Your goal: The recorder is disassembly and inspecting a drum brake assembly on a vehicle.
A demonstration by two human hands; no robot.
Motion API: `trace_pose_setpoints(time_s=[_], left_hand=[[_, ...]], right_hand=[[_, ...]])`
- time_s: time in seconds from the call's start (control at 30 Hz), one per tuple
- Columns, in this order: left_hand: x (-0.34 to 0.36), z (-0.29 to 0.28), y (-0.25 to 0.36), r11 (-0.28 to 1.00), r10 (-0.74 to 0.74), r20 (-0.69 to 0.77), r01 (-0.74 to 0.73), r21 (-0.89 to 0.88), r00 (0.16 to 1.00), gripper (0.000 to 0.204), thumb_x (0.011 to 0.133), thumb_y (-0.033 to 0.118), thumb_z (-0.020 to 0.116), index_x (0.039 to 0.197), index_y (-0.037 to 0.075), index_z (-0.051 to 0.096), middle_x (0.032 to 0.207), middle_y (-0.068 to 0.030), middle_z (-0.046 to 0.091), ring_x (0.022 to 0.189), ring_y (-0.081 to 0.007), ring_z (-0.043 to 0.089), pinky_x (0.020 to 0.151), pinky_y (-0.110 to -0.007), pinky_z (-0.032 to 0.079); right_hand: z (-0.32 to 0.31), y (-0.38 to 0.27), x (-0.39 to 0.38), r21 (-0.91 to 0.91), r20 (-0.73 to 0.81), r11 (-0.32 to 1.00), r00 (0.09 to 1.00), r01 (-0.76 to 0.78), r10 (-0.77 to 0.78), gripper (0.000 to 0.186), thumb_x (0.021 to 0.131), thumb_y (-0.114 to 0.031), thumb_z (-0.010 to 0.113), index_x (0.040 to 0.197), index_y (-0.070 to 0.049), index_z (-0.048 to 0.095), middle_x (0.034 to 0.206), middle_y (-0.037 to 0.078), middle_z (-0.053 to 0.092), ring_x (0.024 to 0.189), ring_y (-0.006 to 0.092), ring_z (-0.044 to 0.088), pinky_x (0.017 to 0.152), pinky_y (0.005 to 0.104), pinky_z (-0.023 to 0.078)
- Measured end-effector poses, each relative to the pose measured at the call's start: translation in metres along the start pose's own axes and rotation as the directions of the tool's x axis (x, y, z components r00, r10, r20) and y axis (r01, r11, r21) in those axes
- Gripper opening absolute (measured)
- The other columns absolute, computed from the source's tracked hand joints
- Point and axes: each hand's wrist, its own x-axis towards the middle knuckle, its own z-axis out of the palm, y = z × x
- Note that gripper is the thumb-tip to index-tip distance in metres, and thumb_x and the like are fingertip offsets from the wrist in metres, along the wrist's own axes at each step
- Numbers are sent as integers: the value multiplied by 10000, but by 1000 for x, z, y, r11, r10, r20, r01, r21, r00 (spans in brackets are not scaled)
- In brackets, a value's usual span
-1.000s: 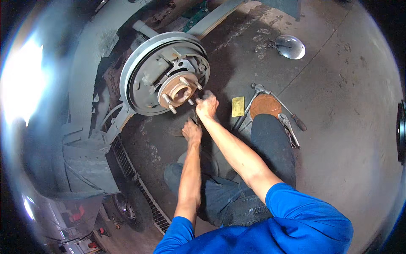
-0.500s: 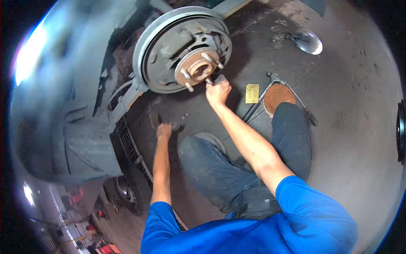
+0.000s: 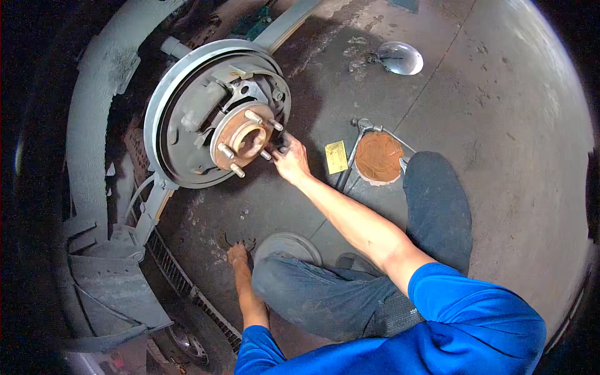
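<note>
A wheel hub (image 3: 244, 134) with a rusty flange and several studs stands on a grey drum brake backing plate (image 3: 187, 134) at upper left. My right hand (image 3: 292, 161) is at the flange's lower right edge, beside a stud. Its fingers are curled and partly hidden there, around something dark that I cannot make out. My left hand (image 3: 237, 253) is low at the floor, left of my knee, fingers bent down by some small, thin dark pieces (image 3: 249, 242). What those pieces are is too small to tell. A round grey disc-like part (image 3: 289, 244) lies partly under my knee.
Right of my right hand lie a yellow paper (image 3: 336, 157), a long-handled tool (image 3: 359, 134) and a round brown-topped object (image 3: 379, 156). A shiny metal dish (image 3: 400, 58) lies farther back. The vehicle's body panel (image 3: 94, 144) and a floor grate (image 3: 181, 275) border the left side.
The view has shifted, so the hub appears farther left and lower. My left hand has come nearer my knee and down to the floor. My right hand stays by the flange edge.
</note>
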Motion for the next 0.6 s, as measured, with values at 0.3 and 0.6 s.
trace_pose_setpoints(time_s=[0.3, 0.6], left_hand=[[-6, -12, 11, 989, 77, -199, -100, -108, 977, 392, 885, 60, 484, 1275, 104, 495, 1266, -135, 502, 1225, -317, 442, 935, -394, 463], [-42, -91, 36, 906, 344, -392, -411, -100, 853, 470, 844, 142, 560, 1281, -2, 465, 1291, -248, 479, 1213, -408, 432, 976, -457, 411]], right_hand=[[-12, 5, 12, -133, 109, 975, 981, 176, -162, 341, 722, -70, 656, 1040, 16, 563, 921, 247, 646, 871, 393, 637, 766, 446, 508], [-18, 7, 11, -196, 13, 899, 918, 391, -396, 308, 714, -94, 687, 995, 1, 604, 889, 243, 637, 855, 373, 628, 787, 437, 492]])
